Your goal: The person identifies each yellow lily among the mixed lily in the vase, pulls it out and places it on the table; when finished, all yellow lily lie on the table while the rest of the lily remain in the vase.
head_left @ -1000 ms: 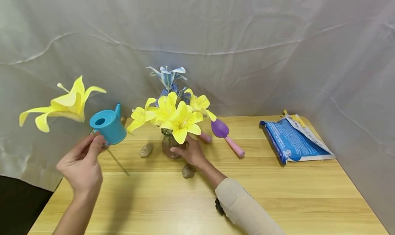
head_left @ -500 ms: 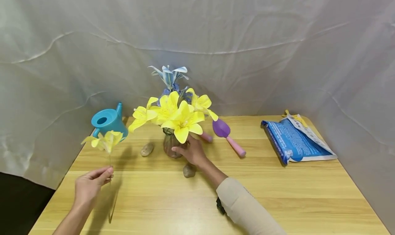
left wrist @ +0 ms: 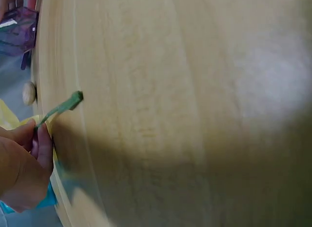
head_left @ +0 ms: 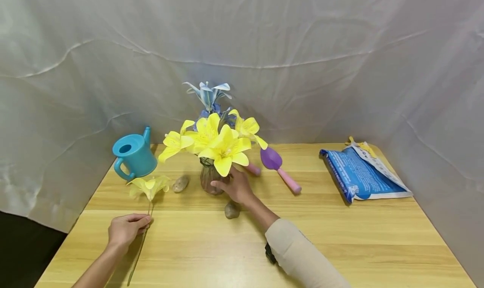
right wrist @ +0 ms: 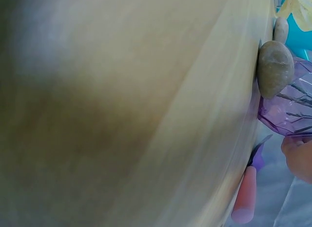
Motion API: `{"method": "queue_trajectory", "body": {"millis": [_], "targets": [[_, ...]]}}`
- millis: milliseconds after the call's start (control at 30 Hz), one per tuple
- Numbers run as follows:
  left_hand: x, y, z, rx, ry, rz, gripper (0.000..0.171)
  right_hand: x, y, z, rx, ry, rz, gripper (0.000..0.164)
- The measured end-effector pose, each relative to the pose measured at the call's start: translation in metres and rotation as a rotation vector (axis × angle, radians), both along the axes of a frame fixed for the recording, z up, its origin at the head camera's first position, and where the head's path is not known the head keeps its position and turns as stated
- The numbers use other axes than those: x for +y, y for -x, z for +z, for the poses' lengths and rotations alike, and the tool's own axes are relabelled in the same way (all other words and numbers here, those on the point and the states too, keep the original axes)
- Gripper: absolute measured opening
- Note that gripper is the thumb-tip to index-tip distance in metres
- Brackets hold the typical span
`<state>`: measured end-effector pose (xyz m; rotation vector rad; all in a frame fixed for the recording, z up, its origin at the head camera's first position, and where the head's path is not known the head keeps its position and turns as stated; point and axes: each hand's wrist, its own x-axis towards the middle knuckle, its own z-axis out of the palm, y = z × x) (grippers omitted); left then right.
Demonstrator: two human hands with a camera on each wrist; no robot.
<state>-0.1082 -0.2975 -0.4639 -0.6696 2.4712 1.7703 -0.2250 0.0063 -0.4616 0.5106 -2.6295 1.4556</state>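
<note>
Head view: left hand (head_left: 125,230) pinches a lily (head_left: 150,189) left of the vase (head_left: 208,179); right hand (head_left: 237,187) grips the vase, which top-heavy blooms (head_left: 225,150) could tip if released.

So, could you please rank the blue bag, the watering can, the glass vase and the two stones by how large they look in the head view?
1. Blue bag
2. Watering can
3. Glass vase, partly hidden
4. Farther stone and nearer stone: too alike to rank
</note>
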Motion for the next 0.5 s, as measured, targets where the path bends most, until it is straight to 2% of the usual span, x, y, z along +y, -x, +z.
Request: {"method": "queue_trajectory", "body": {"millis": [133, 300, 500], "targets": [[0.0013, 0.0022, -0.0036, 0.034, 0.123, -0.022, 0.028, 0.0007, -0.0003, 0.0000, 0.001, -0.002, -0.001, 0.046], [0.0017, 0.0035, 0.0013, 0.075, 0.289, -0.101, 0.028, 0.0005, -0.0005, 0.0001, -0.007, -0.005, -0.004, 0.045], [0.0035, 0.0029, 0.0023, 0.057, 0.327, -0.104, 0.033, 0.0006, -0.0010, -0.0007, -0.022, -0.019, -0.004, 0.044]]}}
